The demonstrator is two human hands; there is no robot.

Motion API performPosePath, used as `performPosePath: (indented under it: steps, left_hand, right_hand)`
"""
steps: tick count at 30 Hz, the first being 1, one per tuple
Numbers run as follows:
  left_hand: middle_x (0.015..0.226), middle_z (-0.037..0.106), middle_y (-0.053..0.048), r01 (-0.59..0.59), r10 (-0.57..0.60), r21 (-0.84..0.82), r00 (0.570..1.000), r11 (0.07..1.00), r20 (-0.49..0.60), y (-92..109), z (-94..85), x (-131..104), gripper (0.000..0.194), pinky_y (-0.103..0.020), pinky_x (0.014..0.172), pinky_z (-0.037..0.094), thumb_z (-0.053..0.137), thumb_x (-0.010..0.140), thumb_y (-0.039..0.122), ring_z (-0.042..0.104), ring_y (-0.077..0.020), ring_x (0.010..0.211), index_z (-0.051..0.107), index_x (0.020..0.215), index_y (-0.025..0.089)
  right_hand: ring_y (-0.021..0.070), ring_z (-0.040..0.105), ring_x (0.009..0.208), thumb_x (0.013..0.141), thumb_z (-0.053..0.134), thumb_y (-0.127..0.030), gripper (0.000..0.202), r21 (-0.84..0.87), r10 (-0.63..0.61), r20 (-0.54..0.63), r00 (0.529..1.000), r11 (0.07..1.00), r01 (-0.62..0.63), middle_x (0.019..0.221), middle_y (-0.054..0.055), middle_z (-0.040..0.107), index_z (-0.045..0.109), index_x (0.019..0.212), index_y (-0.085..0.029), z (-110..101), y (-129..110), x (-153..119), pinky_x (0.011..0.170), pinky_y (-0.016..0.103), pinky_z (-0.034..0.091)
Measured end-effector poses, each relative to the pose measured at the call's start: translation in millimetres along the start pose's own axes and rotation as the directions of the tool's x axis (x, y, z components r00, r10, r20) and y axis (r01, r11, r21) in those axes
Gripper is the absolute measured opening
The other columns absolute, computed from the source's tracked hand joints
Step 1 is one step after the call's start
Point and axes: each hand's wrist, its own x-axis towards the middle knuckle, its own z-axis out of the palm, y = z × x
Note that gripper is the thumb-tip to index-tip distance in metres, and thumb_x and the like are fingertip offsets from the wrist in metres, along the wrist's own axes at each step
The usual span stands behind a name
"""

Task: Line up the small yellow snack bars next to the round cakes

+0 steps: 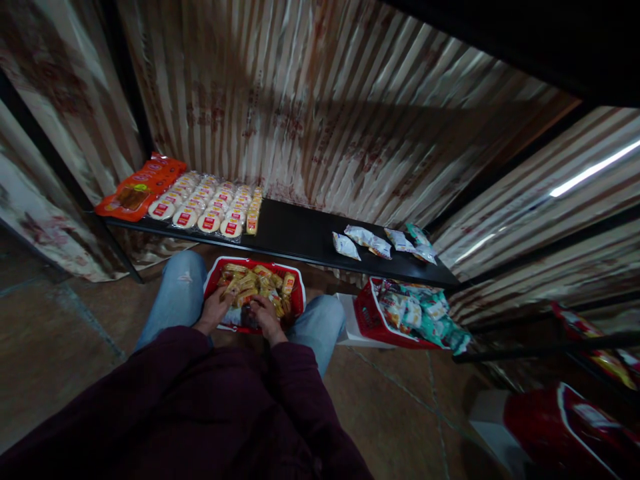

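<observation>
At the far left end of the black shelf (295,227), a large orange packet (143,190) lies flat. Just right of it, round wrapped snacks (200,203) with red-and-white labels lie in neat rows, and a narrow column of yellow packets (254,213) closes the group. Below, in front of the shelf, my left grip (216,308) reaches into the left part of a red basket (300,300) between my knees. Its fingers are among the golden packets (245,283) heaped there; I cannot tell whether they are clamped on one. My right grip (265,312) is in the same basket, right of the left one, fingers bent down over the packets, and I cannot tell whether it is closed on anything either. Farther right on the shelf, small white packets (370,241) lie loosely, a teal one (417,235) at the end. Under them stands a second red basket (367,313) full of mostly teal packets (433,313), beside a white box (347,320). At the far right, a third red basket (533,427) shows dimly.
</observation>
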Motion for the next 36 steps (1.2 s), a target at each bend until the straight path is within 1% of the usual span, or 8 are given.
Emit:
performPosePath:
  steps: [7, 11, 14, 16, 21, 25, 29, 36]
  left_hand:
    - [0.121, 0.060, -0.014, -0.186, 0.201, 0.236, 0.979, 0.954, -0.040, 9.1, -4.2, -6.6, 0.047, -0.036, 0.099, 0.042, 0.040, 0.086, 0.038, 0.056, -0.0245, 0.114, 0.051, 0.124, 0.012]
    - [0.133, 0.050, -0.010, -0.393, 0.352, 0.316, 0.918, 0.863, 0.180, 9.0, 2.7, -15.5, 0.046, -0.036, 0.100, 0.043, 0.044, 0.084, 0.032, 0.050, -0.0240, 0.121, 0.049, 0.128, 0.019]
    - [0.139, 0.044, -0.011, -0.532, 0.433, 0.315, 0.837, 0.786, 0.333, 10.4, 6.3, -21.7, 0.050, -0.039, 0.106, 0.037, 0.050, 0.079, 0.029, 0.042, -0.0264, 0.128, 0.051, 0.127, 0.018]
    - [0.141, 0.042, -0.013, -0.554, 0.444, 0.299, 0.819, 0.777, 0.363, 12.3, 6.2, -23.7, 0.053, -0.040, 0.108, 0.033, 0.048, 0.079, 0.027, 0.039, -0.0265, 0.130, 0.047, 0.131, 0.015]
    - [0.131, 0.052, -0.013, -0.442, 0.388, 0.221, 0.888, 0.869, 0.249, 15.6, 3.2, -22.4, 0.051, -0.039, 0.104, 0.038, 0.039, 0.085, 0.032, 0.048, -0.0233, 0.123, 0.042, 0.133, 0.014]
    - [0.115, 0.064, -0.012, -0.375, 0.329, 0.138, 0.905, 0.917, 0.271, 10.1, 5.3, -19.9, 0.047, -0.037, 0.092, 0.047, 0.043, 0.083, 0.034, 0.060, -0.0233, 0.106, 0.048, 0.126, 0.015]
    - [0.095, 0.070, -0.010, -0.230, 0.204, 0.092, 0.952, 0.969, 0.227, 1.9, 10.7, -16.3, 0.046, -0.035, 0.078, 0.052, 0.049, 0.079, 0.035, 0.066, -0.0226, 0.086, 0.054, 0.121, 0.015]
    - [0.081, 0.069, -0.005, 0.004, 0.016, -0.119, 0.985, 0.993, 0.170, -4.2, 13.7, -9.7, 0.040, -0.030, 0.066, 0.053, 0.057, 0.070, 0.028, 0.066, -0.0188, 0.073, 0.062, 0.108, 0.016]
  right_hand:
    - [0.0143, 0.062, 0.072, 0.060, 0.072, -0.032, 0.032, 0.139, 0.060, 0.055, 0.997, 0.988, -0.067, 0.084, 0.004, 0.067, 0.065, 0.087, -0.017, 5.0, -18.2, -11.6, 0.059, 0.023, 0.047]
    - [0.0129, 0.061, 0.070, 0.067, 0.068, -0.041, 0.030, 0.263, 0.033, 0.125, 0.992, 0.963, -0.065, 0.081, 0.001, 0.066, 0.062, 0.086, -0.019, 6.0, -24.2, -15.2, 0.061, 0.023, 0.047]
    - [0.0120, 0.059, 0.067, 0.066, 0.069, -0.039, 0.028, 0.282, 0.021, 0.066, 0.998, 0.959, -0.038, 0.075, -0.002, 0.064, 0.059, 0.084, -0.020, 7.6, -24.8, -14.0, 0.060, 0.022, 0.047]
    - [0.0115, 0.058, 0.064, 0.063, 0.070, -0.032, 0.026, 0.292, 0.041, 0.017, 0.999, 0.955, -0.044, 0.071, -0.003, 0.063, 0.057, 0.082, -0.020, 8.5, -24.0, -11.9, 0.060, 0.022, 0.046]
    - [0.0117, 0.059, 0.062, 0.065, 0.066, -0.024, 0.016, 0.320, 0.091, 0.004, 0.996, 0.943, -0.088, 0.068, -0.002, 0.063, 0.056, 0.077, -0.020, 8.5, -22.9, -8.0, 0.058, 0.022, 0.046]
    - [0.0096, 0.057, 0.057, 0.066, 0.063, -0.020, 0.014, 0.381, 0.120, -0.025, 0.993, 0.919, -0.101, 0.066, -0.004, 0.061, 0.054, 0.076, -0.020, 8.1, -25.5, -7.9, 0.054, 0.019, 0.045]
    - [0.0099, 0.059, 0.057, 0.064, 0.061, -0.017, 0.024, 0.395, 0.134, -0.040, 0.990, 0.912, -0.108, 0.071, -0.003, 0.064, 0.055, 0.087, -0.021, 7.9, -27.3, -10.5, 0.052, 0.019, 0.045]
    - [0.0129, 0.061, 0.064, 0.063, 0.066, -0.026, 0.031, 0.341, 0.077, 0.004, 0.997, 0.937, -0.074, 0.077, 0.000, 0.067, 0.057, 0.093, -0.021, 6.2, -24.5, -12.4, 0.055, 0.022, 0.049]
